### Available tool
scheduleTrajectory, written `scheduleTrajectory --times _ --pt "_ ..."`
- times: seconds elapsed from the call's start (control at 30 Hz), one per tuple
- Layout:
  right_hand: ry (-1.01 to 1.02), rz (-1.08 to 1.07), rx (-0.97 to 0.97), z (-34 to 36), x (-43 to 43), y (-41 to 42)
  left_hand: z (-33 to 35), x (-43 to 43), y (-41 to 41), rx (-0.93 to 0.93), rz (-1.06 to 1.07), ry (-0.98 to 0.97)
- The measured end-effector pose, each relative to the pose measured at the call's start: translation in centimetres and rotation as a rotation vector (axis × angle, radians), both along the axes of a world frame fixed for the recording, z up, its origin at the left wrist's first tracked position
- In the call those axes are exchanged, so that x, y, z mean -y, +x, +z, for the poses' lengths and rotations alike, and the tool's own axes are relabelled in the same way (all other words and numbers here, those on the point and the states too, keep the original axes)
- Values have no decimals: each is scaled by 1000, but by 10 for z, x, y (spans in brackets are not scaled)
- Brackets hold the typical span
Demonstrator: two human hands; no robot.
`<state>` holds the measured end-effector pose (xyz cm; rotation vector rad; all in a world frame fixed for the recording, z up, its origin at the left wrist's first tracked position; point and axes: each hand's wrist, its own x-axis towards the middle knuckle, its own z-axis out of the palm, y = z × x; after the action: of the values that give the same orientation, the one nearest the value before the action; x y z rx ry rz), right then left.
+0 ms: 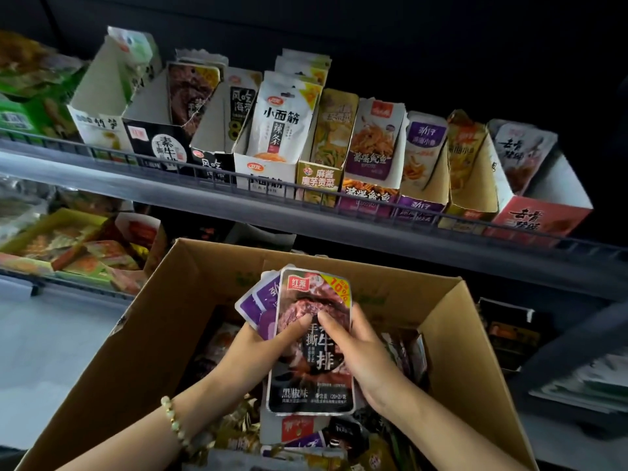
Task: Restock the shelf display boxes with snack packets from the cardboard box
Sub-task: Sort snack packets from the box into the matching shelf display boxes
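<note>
Lower centre of frame, above the cardboard box [142, 321]: left hand [268, 338] and right hand [356, 348] both grip a fanned stack of snack packets [312, 368], thumbs pressed on the front packet.

An open cardboard box [163, 334] fills the foreground, with loose snack packets [306, 436] lying inside it. Over the middle of the box, a left hand [268, 338] and a right hand [360, 351] grip an upright stack of packets [316, 385], one hand on each side. Behind and above the box runs a shelf [238, 195]. On it, display boxes [268, 171] stand side by side in a row, with packets upright inside them. Left of the box, on a lower level, more packets [68, 246] lie heaped.
</note>
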<state>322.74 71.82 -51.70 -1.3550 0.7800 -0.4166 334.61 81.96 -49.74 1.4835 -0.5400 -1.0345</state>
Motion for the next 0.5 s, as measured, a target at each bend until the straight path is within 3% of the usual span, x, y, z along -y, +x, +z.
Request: scheduleTrajectory --times 0.1,0.2,0.4,0.5 --pt "-109 -76 59 6 10 0 0 1 4 -36 -83 -12" --pt "-30 -140 147 12 18 -4 0 0 7 -21 -213 2" --pt "-129 -310 74 11 23 -2 3 -1 7 2 -332 17" --pt "-85 -338 97 10 22 -3 5 -2 5 10 -355 29"
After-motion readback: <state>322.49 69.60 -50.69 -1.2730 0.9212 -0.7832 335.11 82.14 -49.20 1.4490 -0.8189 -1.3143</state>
